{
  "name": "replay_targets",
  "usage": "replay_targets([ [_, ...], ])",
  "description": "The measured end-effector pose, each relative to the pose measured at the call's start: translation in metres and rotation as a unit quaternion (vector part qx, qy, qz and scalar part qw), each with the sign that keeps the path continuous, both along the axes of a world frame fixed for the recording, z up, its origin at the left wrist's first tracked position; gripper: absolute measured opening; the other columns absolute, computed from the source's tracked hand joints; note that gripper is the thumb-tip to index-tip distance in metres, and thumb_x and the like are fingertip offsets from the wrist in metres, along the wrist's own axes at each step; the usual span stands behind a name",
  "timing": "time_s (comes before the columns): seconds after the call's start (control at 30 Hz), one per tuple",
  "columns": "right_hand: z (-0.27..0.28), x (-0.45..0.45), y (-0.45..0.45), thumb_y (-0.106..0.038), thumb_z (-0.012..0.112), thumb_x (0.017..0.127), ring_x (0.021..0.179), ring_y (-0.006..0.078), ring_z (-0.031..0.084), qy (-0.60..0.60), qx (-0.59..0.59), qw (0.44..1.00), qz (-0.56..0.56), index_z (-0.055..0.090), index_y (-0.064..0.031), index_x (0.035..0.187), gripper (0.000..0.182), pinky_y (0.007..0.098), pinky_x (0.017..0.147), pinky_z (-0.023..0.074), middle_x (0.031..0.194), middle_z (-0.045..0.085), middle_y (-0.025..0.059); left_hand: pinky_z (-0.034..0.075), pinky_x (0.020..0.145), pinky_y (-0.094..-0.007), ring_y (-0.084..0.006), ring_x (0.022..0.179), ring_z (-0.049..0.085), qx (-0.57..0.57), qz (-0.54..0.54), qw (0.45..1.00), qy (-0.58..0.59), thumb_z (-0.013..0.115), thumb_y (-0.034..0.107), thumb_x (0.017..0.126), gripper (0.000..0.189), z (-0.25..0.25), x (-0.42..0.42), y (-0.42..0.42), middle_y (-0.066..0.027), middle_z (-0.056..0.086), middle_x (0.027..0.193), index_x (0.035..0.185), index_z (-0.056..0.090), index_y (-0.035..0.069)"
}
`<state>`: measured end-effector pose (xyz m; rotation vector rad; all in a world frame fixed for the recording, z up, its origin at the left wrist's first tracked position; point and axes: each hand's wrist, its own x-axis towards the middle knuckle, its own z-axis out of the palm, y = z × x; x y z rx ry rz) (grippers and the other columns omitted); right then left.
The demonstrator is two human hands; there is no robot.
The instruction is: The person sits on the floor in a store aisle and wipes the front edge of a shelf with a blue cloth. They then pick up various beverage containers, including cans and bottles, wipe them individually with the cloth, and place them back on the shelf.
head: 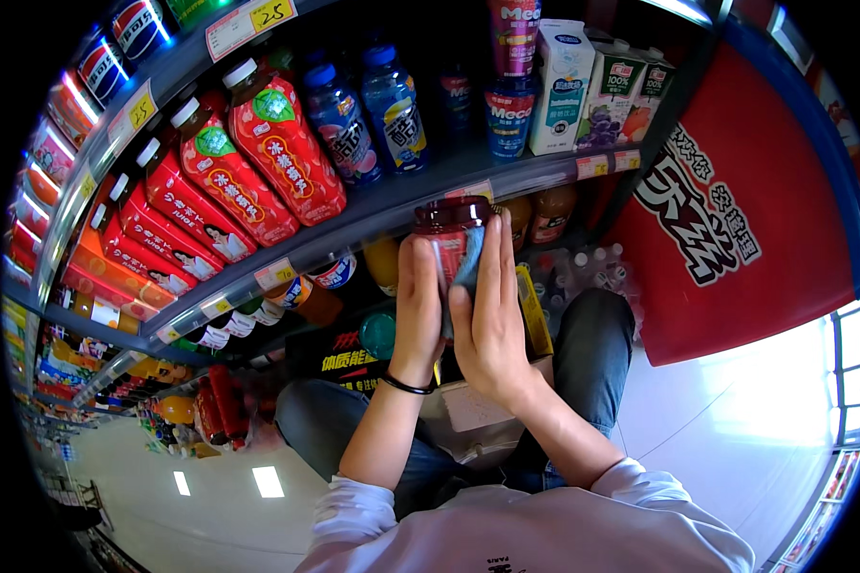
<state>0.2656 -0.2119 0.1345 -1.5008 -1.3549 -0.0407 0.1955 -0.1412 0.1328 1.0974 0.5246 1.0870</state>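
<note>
Both hands press a dark red drink cup or bottle (453, 213) from its two sides, in front of the shelf edge. My left hand (417, 308) lies along its left side, a black band around the wrist. My right hand (498, 322) is on the other side, with a blue-grey cloth (470, 258) between its palm and the container. The container's lower part is hidden by the hands. Behind them, on the shelf, stand blue-capped drink bottles (395, 114) and a stack of lidded drink cups (509, 118).
Red juice bottles (287, 154) and cartons fill the shelf at left. A milk drink carton (562, 89) stands at right. Below are a black printed box (340, 358) and wrapped bottles (588, 276). A red panel (745, 186) flanks the shelf at right.
</note>
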Motion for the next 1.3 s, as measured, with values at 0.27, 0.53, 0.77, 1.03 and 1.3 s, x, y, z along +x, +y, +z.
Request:
replay_targets([
  [0.27, -0.002, 0.011, 0.004, -0.041, 0.031, 0.109, 0.143, 0.0423, 0.035, 0.212, -0.046, 0.973, 0.077, 0.021, 0.0058, 0.155, 0.067, 0.0417, 0.115, 0.0313, 0.155, 0.034, 0.0289, 0.051, 0.095, -0.0312, -0.0155, 0.111, 0.064, -0.092, -0.081, 0.989, -0.076, 0.055, 0.046, 0.102, 0.053, -0.003, -0.007, 0.013, -0.0076, 0.064, 0.127, 0.136, 0.053, 0.005],
  [0.53, 0.002, 0.005, -0.005, -0.033, 0.039, 0.107, 0.142, 0.0538, 0.030, 0.042, -0.021, 0.999, 0.028, 0.006, 0.0126, 0.154, 0.072, 0.0483, 0.116, 0.0309, 0.156, 0.020, 0.0383, 0.050, 0.092, -0.0275, -0.0120, 0.107, 0.061, -0.024, 0.014, 0.999, -0.024, 0.046, 0.045, 0.107, 0.052, -0.003, -0.002, 0.004, -0.0072, 0.064, 0.123, 0.135, 0.052, 0.002],
  [0.77, 0.023, 0.014, 0.012, -0.038, 0.036, 0.108, 0.140, 0.0514, 0.034, 0.099, -0.004, 0.995, 0.014, 0.014, 0.0118, 0.153, 0.071, 0.0461, 0.114, 0.0328, 0.154, 0.027, 0.0372, 0.046, 0.100, -0.0304, -0.0147, 0.114, 0.060, -0.019, -0.070, 0.997, -0.035, 0.048, 0.045, 0.106, 0.054, -0.008, 0.000, 0.007, -0.0074, 0.062, 0.128, 0.140, 0.049, 0.003],
  [1.03, 0.018, 0.014, 0.004, -0.039, 0.031, 0.111, 0.131, 0.0190, 0.044, 0.380, -0.050, 0.914, 0.135, 0.035, 0.0008, 0.150, 0.056, 0.0310, 0.112, 0.0304, 0.141, 0.050, 0.0146, 0.057, 0.091, -0.0359, -0.0233, 0.105, 0.069, -0.206, -0.138, 0.952, -0.182, 0.036, 0.061, 0.103, 0.070, -0.011, -0.009, 0.017, -0.0161, 0.066, 0.122, 0.139, 0.049, 0.001],
  [1.3, -0.036, 0.006, -0.008, -0.031, 0.041, 0.111, 0.102, 0.0079, 0.050, 0.504, -0.011, 0.859, 0.088, 0.048, -0.0009, 0.141, 0.043, 0.0231, 0.093, 0.0422, 0.116, 0.059, 0.0027, 0.062, 0.080, -0.0345, -0.0263, 0.098, 0.072, -0.253, -0.248, 0.892, -0.281, 0.037, 0.066, 0.100, 0.077, 0.005, -0.018, 0.027, -0.0194, 0.069, 0.115, 0.136, 0.052, 0.000],
])
